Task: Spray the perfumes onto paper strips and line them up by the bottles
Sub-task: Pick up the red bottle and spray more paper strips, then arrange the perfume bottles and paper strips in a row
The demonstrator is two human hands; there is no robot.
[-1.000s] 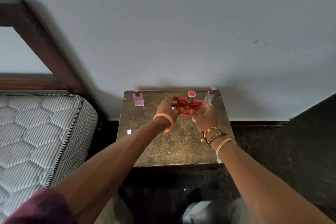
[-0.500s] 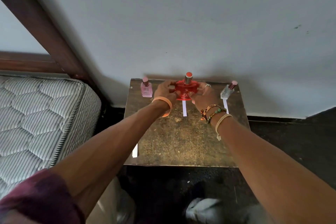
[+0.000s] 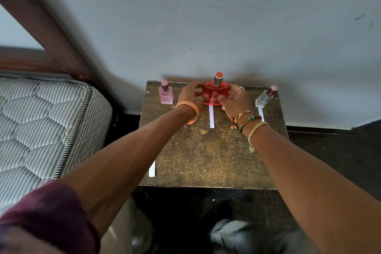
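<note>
A round red perfume bottle [image 3: 215,93] with a silver cap stands at the back middle of the small table [image 3: 208,156]. My left hand [image 3: 190,95] grips its left side and my right hand [image 3: 236,101] grips its right side. A white paper strip [image 3: 211,116] lies just in front of it. A pink bottle [image 3: 166,95] stands at the back left. A clear bottle [image 3: 265,98] with a pink cap stands at the back right, with a strip [image 3: 261,114] in front of it. Another strip [image 3: 152,168] lies at the table's front left edge.
A quilted striped mattress [image 3: 41,126] on a dark wooden bed frame [image 3: 47,33] sits to the left of the table. A pale wall [image 3: 226,27] rises right behind the bottles. The floor [image 3: 340,150] is dark around the table.
Both hands have carried the red bottle back and down to the table's rear edge. The view tilted down, so the strips in front of the bottles now show.
</note>
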